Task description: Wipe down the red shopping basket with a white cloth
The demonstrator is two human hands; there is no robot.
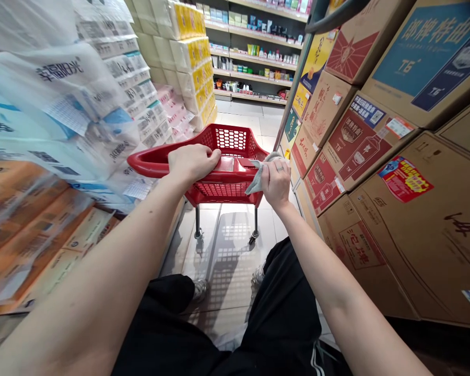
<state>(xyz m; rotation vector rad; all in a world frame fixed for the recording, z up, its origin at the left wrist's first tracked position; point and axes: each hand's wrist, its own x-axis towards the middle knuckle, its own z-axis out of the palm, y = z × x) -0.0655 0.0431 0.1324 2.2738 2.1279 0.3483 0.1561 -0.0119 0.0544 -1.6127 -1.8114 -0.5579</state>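
Note:
A small red plastic shopping cart [224,192] on wheels stands upright before me. My left hand [193,163] is closed over the left part of its red handle [235,176], with the fingertips hidden on the far side. My right hand [276,181] wears a ring and clutches a grey cloth [255,184]. That cloth lies against the right end of the handle, under and beside the fingers. Part of it sticks out above my knuckles.
Wrapped paper packs [97,104] are piled along the left, with orange packs [35,230] lower down. Stacked cardboard boxes [423,219] line the right, beside a grey metal post [293,96]. Product shelves [258,36] stand ahead. Pale floor tiles [235,261] run between the stacks.

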